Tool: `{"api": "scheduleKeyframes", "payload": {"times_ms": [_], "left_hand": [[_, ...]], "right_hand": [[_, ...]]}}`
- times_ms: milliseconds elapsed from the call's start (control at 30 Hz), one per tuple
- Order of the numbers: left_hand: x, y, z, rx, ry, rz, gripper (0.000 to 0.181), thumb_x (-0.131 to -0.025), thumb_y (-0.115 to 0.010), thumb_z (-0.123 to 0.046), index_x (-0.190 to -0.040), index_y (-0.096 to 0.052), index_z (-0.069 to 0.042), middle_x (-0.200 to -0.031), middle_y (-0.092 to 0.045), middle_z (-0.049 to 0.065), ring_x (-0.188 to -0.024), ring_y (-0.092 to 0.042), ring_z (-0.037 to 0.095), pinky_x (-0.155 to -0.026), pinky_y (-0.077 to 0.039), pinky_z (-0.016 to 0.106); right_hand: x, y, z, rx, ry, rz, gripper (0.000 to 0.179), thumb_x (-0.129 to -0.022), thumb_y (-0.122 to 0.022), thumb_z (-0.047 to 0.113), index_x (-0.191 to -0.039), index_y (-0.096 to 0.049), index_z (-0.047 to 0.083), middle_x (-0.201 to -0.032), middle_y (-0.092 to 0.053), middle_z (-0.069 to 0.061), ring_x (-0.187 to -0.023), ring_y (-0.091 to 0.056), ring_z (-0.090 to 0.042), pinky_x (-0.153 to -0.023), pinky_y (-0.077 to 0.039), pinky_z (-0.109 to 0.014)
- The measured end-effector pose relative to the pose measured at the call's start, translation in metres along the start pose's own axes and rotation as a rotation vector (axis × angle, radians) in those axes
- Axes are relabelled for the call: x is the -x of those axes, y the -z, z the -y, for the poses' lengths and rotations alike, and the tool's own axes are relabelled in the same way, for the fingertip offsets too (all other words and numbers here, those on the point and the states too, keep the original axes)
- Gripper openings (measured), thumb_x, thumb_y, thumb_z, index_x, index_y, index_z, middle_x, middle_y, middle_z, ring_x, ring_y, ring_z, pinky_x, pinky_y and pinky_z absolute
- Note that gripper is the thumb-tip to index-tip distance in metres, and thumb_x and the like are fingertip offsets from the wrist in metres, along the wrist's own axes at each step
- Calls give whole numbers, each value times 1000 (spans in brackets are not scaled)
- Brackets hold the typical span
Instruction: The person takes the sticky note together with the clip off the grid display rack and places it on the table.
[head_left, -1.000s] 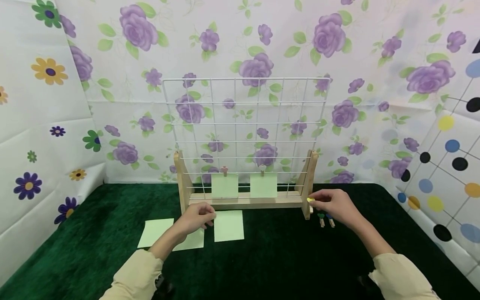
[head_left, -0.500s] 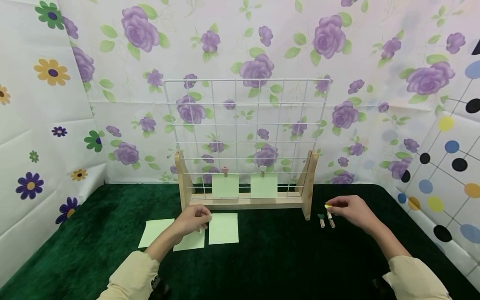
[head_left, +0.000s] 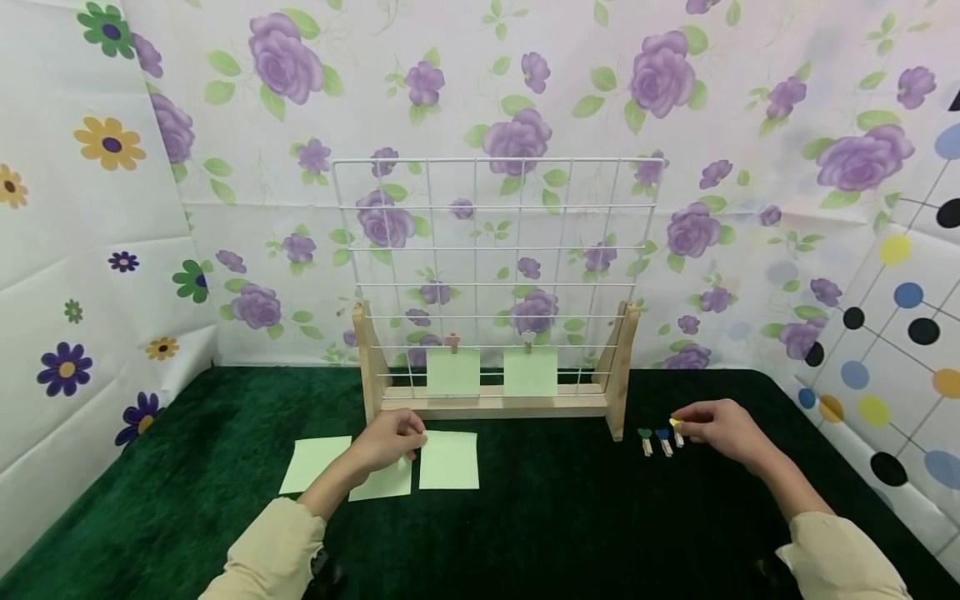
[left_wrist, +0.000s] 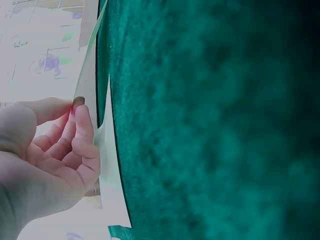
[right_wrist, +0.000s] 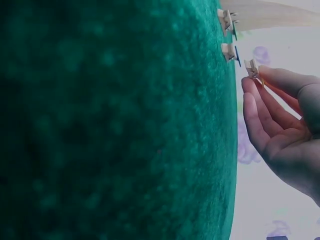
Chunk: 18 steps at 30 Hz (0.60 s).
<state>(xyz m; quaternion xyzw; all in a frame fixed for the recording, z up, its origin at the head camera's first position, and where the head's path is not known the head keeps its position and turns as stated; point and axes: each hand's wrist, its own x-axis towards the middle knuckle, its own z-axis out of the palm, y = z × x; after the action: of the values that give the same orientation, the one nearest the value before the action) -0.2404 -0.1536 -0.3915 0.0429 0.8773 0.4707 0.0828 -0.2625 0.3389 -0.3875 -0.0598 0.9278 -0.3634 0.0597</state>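
Note:
My left hand (head_left: 387, 442) pinches the upper left corner of a pale green paper sheet (head_left: 450, 462) between thumb and fingertip; the left wrist view shows that sheet (left_wrist: 89, 55) edge-on. Under this hand lies a second green sheet (head_left: 386, 482), partly hidden, with a third sheet (head_left: 315, 458) to its left. At the right, my right hand (head_left: 723, 429) pinches a small wooden clothespin (head_left: 679, 435) with a yellow top, seen also as a clothespin (right_wrist: 251, 68) in the right wrist view. Beside it lie a blue-topped clothespin (head_left: 665, 443) and a green-topped clothespin (head_left: 647, 444).
A white wire grid (head_left: 495, 248) stands in a wooden base (head_left: 495, 408) at the back. Two green sheets hang low on it: a left sheet (head_left: 453, 373) under a pink clip (head_left: 452, 341) and a right sheet (head_left: 530, 372) under a white clip (head_left: 528, 337). Dark green cloth (head_left: 555, 517) covers the table.
My right hand has moved right, carrying the yellow clothespin from the base's right leg to beside the other two. My left hand, still pinching its sheet, has shifted slightly left.

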Motion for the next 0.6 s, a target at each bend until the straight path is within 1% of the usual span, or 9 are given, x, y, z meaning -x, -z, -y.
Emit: {"api": "scheduleKeyframes", "payload": {"times_ms": [200,367,600], "left_hand": [[0,-1,0,-24,-37,-6,5,-93,-58,-3,-95,-62,0,-76,-61,6,-67,-59,19,-62,-46,33],[0,-1,0,-40,-31,-12,7,-93,-58,-3,-93,-64,0,-77,-61,6,-67,-59,19,-61,-46,32],[1,0,-1,-61,-22,-19,7,-93,-60,-3,-94,-66,0,-79,-61,6,-68,-60,18,-61,-46,32]], "right_hand": [[-1,1,-5,10,-26,10,31,-92,-66,18,-113,-66,-4,-103,-67,-12,-83,-62,-20,-72,-52,-37],[-2,0,-9,3,-21,25,28,-92,-66,15,-112,-67,-5,-105,-66,-13,-84,-62,-19,-72,-53,-35],[-3,-1,-12,6,-11,37,27,-91,-66,14,-112,-67,-4,-104,-66,-12,-83,-61,-19,-71,-52,-35]]}}
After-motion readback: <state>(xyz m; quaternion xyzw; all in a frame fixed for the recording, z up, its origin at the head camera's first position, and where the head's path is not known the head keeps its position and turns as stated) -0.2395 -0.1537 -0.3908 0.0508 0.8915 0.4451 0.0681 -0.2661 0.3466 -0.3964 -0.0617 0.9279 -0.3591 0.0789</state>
